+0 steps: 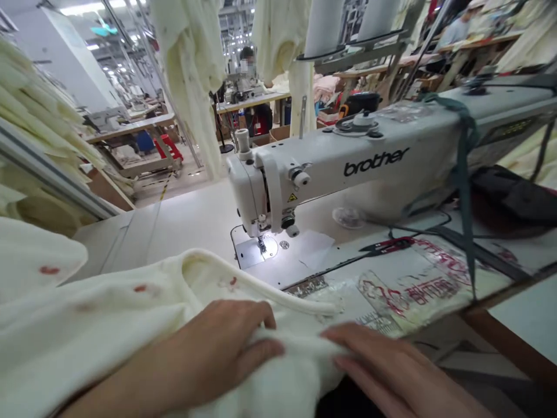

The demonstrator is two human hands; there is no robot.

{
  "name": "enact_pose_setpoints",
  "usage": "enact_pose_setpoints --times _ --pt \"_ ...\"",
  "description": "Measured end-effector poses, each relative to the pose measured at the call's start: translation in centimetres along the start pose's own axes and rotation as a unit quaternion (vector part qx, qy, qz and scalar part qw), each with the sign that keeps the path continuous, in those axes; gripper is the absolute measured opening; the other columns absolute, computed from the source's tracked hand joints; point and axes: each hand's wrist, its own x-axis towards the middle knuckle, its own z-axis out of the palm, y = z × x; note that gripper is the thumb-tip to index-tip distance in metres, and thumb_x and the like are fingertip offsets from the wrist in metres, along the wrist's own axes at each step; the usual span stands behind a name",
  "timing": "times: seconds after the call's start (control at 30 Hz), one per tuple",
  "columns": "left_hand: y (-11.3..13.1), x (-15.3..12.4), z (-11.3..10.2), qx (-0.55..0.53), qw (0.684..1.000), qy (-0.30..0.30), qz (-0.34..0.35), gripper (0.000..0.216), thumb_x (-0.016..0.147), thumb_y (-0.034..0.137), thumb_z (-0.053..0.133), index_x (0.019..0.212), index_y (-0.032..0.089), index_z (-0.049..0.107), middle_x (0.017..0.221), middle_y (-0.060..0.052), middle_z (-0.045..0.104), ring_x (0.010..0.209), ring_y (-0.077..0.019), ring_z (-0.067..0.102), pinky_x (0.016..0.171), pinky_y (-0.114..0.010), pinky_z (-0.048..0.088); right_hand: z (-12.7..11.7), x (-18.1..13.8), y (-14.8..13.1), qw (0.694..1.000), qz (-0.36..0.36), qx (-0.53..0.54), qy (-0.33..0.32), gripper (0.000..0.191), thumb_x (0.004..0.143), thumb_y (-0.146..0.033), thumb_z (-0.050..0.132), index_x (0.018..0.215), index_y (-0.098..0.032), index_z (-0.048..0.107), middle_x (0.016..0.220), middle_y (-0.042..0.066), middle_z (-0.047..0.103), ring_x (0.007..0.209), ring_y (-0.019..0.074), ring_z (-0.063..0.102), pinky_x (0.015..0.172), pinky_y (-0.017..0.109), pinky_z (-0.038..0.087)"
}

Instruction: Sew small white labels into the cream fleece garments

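Note:
A cream fleece garment with small red marks lies across the near side of the sewing table. My left hand rests on top of it, fingers curled and pressing into the cloth. My right hand lies at the garment's right edge, fingers together and pinching the fabric's fold. The white Brother sewing machine stands beyond, its needle lit over the metal plate, with no cloth under it.
Thread snips lie on the table right of the needle, near a printed plastic sheet. Cream garments hang at left and above. A dark bag sits at far right. Another person works at a far table.

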Motion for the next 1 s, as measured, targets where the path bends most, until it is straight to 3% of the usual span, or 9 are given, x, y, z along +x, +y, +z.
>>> enact_pose_setpoints --times 0.13,0.23,0.3,0.47,0.53,0.67,0.77,0.87,1.0 --pt "-1.2 3.3 1.2 0.042 0.998 0.022 -0.038 0.023 0.092 0.035 0.044 0.093 0.017 0.058 0.092 -0.006 0.068 0.089 -0.0246 0.063 0.095 -0.049 0.039 -0.5 3.6 1.2 0.996 0.063 0.02 -0.056 0.013 0.086 -0.028 0.042 0.084 -0.023 0.054 0.081 0.001 0.065 0.076 0.0202 0.062 0.065 0.031 0.045" --pt "0.3 4.1 1.3 0.083 0.994 0.017 -0.068 0.023 0.092 0.034 0.044 0.093 0.017 0.058 0.09 -0.007 0.066 0.086 -0.0267 0.062 0.087 -0.049 0.042 -1.6 4.9 1.2 0.995 0.062 -0.016 -0.076 0.008 0.084 -0.021 0.046 0.076 -0.022 0.049 0.077 -0.001 0.061 0.075 0.0187 0.058 0.064 0.029 0.039" --pt "1.9 4.4 1.5 0.117 0.989 0.047 -0.082 0.018 0.09 0.03 0.048 0.095 0.015 0.057 0.096 -0.01 0.063 0.09 -0.0282 0.058 0.083 -0.048 0.043 -2.0 5.1 1.4 0.994 0.061 -0.054 -0.076 0.009 0.083 -0.017 0.046 0.075 -0.021 0.047 0.078 0.0 0.059 0.076 0.0189 0.057 0.065 0.03 0.038" --pt "3.1 6.6 3.5 0.098 0.987 0.123 0.025 0.026 0.079 0.03 0.066 0.093 0.014 0.052 0.101 -0.009 0.054 0.097 -0.0257 0.048 0.087 -0.043 0.041 -1.9 5.0 2.5 0.994 0.01 -0.079 -0.072 0.01 0.083 -0.012 0.046 0.087 -0.021 0.049 0.093 0.002 0.055 0.08 0.0187 0.055 0.065 0.03 0.038" --pt "2.2 7.1 3.8 0.081 0.988 0.122 0.043 0.024 0.078 0.029 0.067 0.088 0.016 0.05 0.098 -0.008 0.054 0.094 -0.0242 0.047 0.087 -0.042 0.041 -1.7 5.3 2.4 0.996 -0.009 -0.058 -0.074 0.014 0.082 -0.011 0.048 0.091 -0.022 0.051 0.096 0.003 0.053 0.083 0.0183 0.054 0.066 0.03 0.039" --pt "0.3 6.5 2.8 0.014 0.994 0.097 0.05 0.018 0.081 0.026 0.062 0.084 0.018 0.046 0.092 -0.004 0.056 0.087 -0.0198 0.05 0.08 -0.035 0.042 -2.0 7.0 1.3 0.993 -0.041 0.028 -0.11 0.011 0.079 -0.008 0.05 0.08 -0.019 0.052 0.09 0.002 0.053 0.086 0.0166 0.052 0.074 0.029 0.039" --pt "-0.3 5.8 1.4 -0.084 0.994 0.063 0.017 0.024 0.081 0.034 0.064 0.095 0.02 0.05 0.09 0.0 0.059 0.08 -0.0157 0.055 0.072 -0.028 0.042 -2.8 8.8 0.5 0.982 -0.018 0.092 -0.166 0.009 0.076 -0.011 0.054 0.074 -0.019 0.05 0.077 -0.001 0.053 0.073 0.0137 0.05 0.064 0.025 0.036" --pt "-0.4 5.6 0.4 -0.121 0.992 0.043 0.014 0.032 0.081 0.044 0.063 0.105 0.024 0.056 0.096 0.002 0.063 0.087 -0.016 0.057 0.076 -0.027 0.041 -3.4 10.4 0.3 0.96 0.009 0.141 -0.241 0.01 0.073 -0.01 0.052 0.07 -0.019 0.048 0.064 -0.005 0.049 0.06 0.0107 0.05 0.052 0.021 0.033" --pt "-0.1 5.7 0.2 -0.11 0.993 0.036 -0.005 0.029 0.089 0.046 0.048 0.094 0.022 0.063 0.086 0.002 0.064 0.079 -0.0152 0.057 0.072 -0.026 0.04 -3.8 11.5 0.6 0.944 0.009 0.164 -0.286 0.008 0.072 -0.012 0.053 0.071 -0.019 0.049 0.06 -0.006 0.049 0.052 0.0088 0.049 0.046 0.019 0.033"
